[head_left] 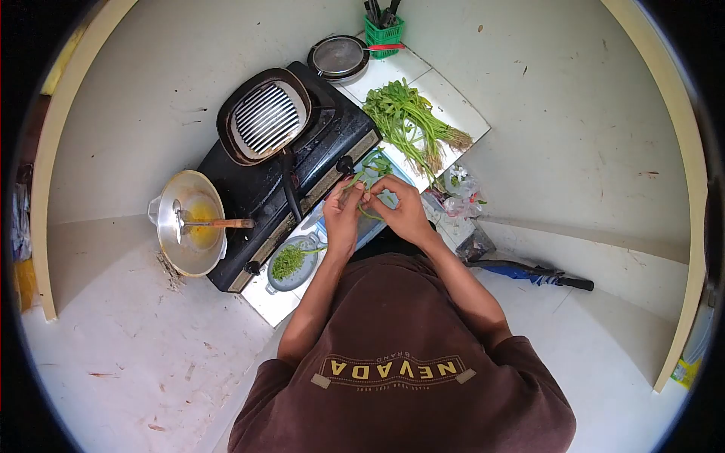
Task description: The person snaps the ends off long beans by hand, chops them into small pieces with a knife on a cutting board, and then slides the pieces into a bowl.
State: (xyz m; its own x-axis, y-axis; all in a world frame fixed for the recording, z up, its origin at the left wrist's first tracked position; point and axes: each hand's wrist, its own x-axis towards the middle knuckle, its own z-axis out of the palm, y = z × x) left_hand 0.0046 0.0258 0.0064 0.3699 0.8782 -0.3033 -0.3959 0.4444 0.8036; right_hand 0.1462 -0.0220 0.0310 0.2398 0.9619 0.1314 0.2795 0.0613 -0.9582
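Observation:
My left hand (343, 214) and my right hand (402, 209) meet in front of my chest, fingertips pinched together. Between them is a sprig of leafy greens (367, 178), its leaves pointing away from me and a thin stem hanging below. Fingers partly hide where each hand grips it. Under my hands lies a light blue tray (402, 167), mostly covered by them. Beyond it, a bunch of leafy greens (400, 113) with roots still on rests on white tiles. Left of my left forearm, a grey stone mortar (281, 284) contains small green pieces (288, 262).
A black gas stove (332, 143) bears a square pan (226, 124) with a striped inside. Left of it stands a wok (172, 253) with yellow liquid and a wooden-handled ladle (234, 223). Behind are a strainer (338, 57) and a green basket (384, 34). Plastic bags (462, 198) lie at right.

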